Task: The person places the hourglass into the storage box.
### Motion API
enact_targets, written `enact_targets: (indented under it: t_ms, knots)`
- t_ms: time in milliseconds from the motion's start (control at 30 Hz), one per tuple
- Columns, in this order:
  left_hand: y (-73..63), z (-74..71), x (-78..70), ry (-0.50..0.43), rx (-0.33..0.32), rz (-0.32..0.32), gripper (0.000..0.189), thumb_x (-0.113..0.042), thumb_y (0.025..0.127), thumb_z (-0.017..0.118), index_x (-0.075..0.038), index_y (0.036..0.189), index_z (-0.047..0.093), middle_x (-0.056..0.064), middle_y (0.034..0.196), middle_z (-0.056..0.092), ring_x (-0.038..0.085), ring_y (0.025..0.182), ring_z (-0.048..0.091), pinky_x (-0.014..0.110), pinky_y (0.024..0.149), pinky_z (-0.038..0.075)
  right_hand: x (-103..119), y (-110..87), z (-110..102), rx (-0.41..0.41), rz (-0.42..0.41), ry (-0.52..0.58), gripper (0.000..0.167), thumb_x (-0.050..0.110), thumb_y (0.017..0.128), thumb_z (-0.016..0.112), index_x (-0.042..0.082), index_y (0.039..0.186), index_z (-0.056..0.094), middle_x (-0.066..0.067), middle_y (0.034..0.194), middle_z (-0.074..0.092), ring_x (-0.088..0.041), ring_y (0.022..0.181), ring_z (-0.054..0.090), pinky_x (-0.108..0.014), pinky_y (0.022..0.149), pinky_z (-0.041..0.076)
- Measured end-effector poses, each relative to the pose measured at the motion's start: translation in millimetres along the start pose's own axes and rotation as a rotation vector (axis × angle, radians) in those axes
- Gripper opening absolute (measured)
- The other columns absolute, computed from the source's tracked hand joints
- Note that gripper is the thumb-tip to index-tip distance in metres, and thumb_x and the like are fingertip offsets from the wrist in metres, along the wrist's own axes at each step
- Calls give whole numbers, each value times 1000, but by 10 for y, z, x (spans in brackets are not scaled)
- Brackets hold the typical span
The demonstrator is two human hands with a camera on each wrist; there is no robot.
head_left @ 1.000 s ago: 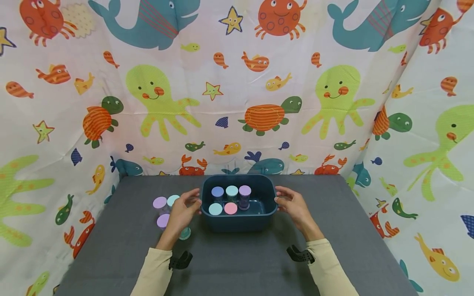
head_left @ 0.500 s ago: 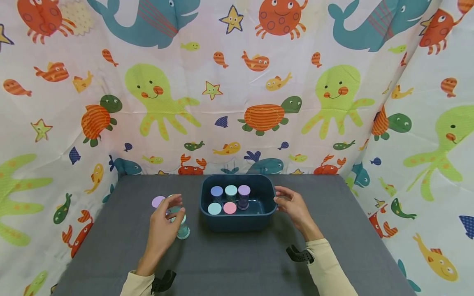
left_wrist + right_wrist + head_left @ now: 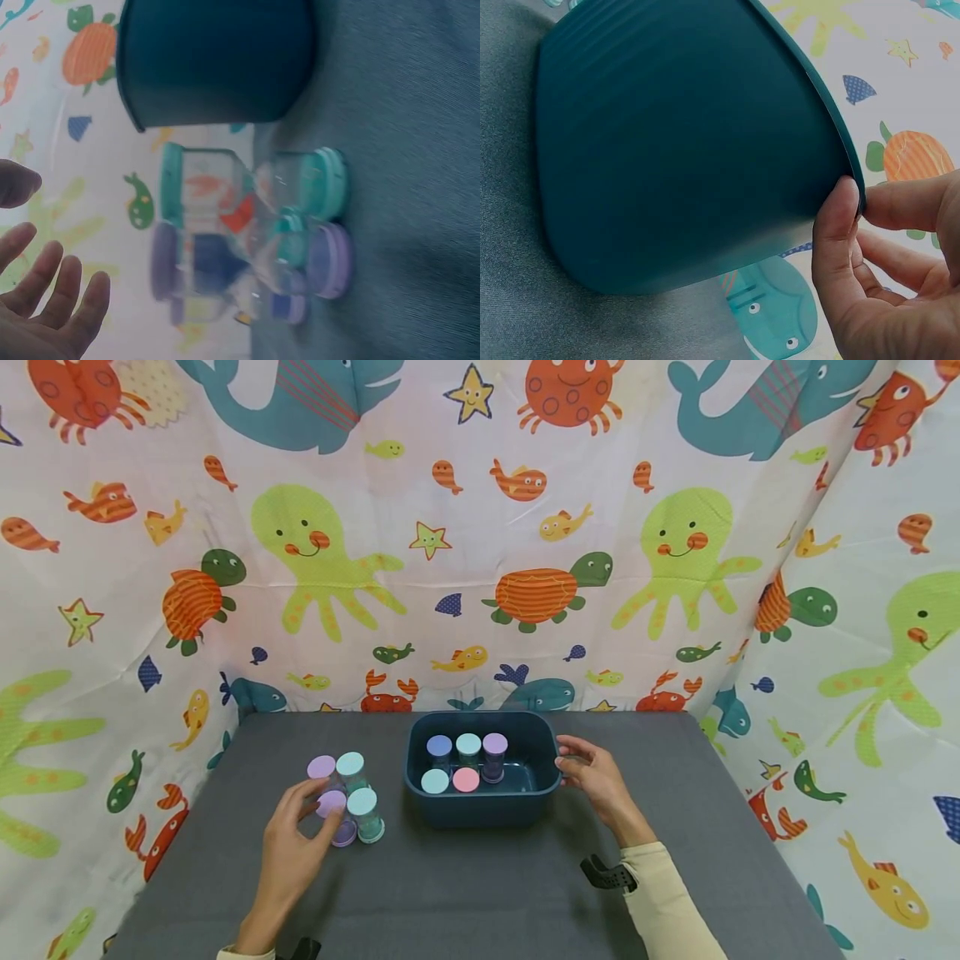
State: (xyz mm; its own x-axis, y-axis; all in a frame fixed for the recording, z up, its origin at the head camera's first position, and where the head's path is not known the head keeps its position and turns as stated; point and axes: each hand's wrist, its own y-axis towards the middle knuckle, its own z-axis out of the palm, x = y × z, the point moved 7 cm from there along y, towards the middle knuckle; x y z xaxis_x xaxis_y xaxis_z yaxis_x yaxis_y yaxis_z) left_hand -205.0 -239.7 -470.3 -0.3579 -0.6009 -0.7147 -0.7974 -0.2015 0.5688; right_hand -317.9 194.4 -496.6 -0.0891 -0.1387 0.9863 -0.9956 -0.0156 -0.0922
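Observation:
My left hand (image 3: 288, 852) hovers around the cap of a purple sand timer (image 3: 332, 803), thumb and fingers spread; in the left wrist view the fingers (image 3: 56, 292) stand apart from the timers. Beside it are a front teal sand timer (image 3: 364, 814), a rear teal one (image 3: 350, 768) and a rear purple one (image 3: 321, 767), all upright. At the dark teal bin's (image 3: 480, 812) right end, my right hand (image 3: 600, 785) pinches the rim between thumb (image 3: 834, 217) and fingers. Inside the bin stand several timers, including a blue one (image 3: 440, 748), a pink one (image 3: 466, 780) and a purple one (image 3: 495, 758).
A grey cloth (image 3: 480, 893) covers the table. Behind it and at both sides hangs a white curtain (image 3: 450, 568) printed with sea animals. The bin stands near the table's back edge, right of the loose timers.
My left hand has let go of the bin's left end and moved left and toward me, over to the loose timers. The right hand stays at the bin's rim.

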Motion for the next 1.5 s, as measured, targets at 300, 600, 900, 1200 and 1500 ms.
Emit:
enact_targets:
  t_ms: [300,600,900,1200,1500]
  knots:
    - [-50,23,326,-15,33,-155,53,-10,83,78,-5,131,57,10,129,57,11,116,53,4,89,44,-17,18,-15,-1,-4,-2,43,9,97,60,7,139,53,-19,129,52,-21,96,56,-24,72,56]
    - [-118,119,624,-27,128,-311,66,-22,85,77,-5,141,48,20,137,55,36,126,54,45,95,51,-59,36,-16,-15,14,-12,40,9,96,60,10,136,56,-15,125,54,-20,94,56,-25,72,56]
    - [-168,229,810,-49,199,-381,63,-22,87,75,-6,142,48,19,136,58,30,124,55,45,97,51,-57,33,-18,-12,11,-7,41,9,96,61,10,136,55,-15,126,54,-20,95,56,-25,72,56]
    - [-183,223,842,-48,164,-399,59,-27,86,77,-8,136,53,15,132,60,-3,110,51,37,95,53,-66,44,-26,-5,8,-2,41,8,96,60,8,137,55,-18,126,53,-18,91,57,-24,70,56]
    - [-205,182,848,-86,127,-439,58,-21,83,79,-5,131,51,14,130,58,5,113,53,20,90,54,-69,47,-18,-5,9,10,41,8,96,60,9,136,55,-16,125,54,-17,91,57,-24,70,56]
